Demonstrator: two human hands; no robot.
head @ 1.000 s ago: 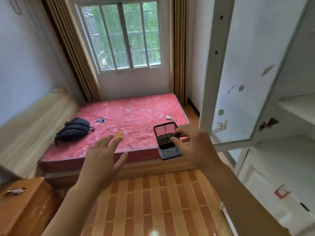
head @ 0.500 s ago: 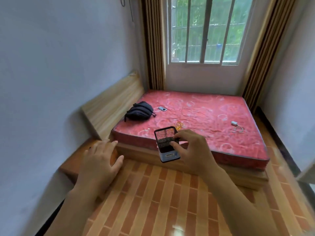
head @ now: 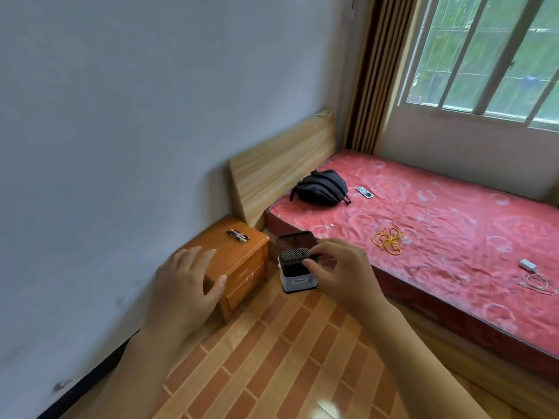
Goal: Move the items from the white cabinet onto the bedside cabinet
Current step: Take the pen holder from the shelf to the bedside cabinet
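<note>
My right hand [head: 338, 273] grips a black mesh pen holder [head: 295, 261] with a white label band at its base, holding it in the air just right of the bedside cabinet. The wooden bedside cabinet [head: 239, 261] stands against the wall beside the bed's headboard, with a small dark object [head: 238, 235] lying on its top. My left hand [head: 186, 285] hovers with relaxed, spread fingers in front of the cabinet's near corner and holds nothing. The white cabinet is out of view.
The bed with a red mattress [head: 438, 237] fills the right side, carrying a black bag [head: 322, 187], a small device [head: 364, 192], a yellow cord [head: 388, 240] and a white charger [head: 529, 264]. A wooden headboard [head: 278, 170] leans on the grey wall. Brick-patterned floor [head: 272, 358] lies below.
The view has swung left from the white cabinet to the bedside cabinet. My right hand has carried the pen holder along, close to the cabinet; my left hand stayed open.
</note>
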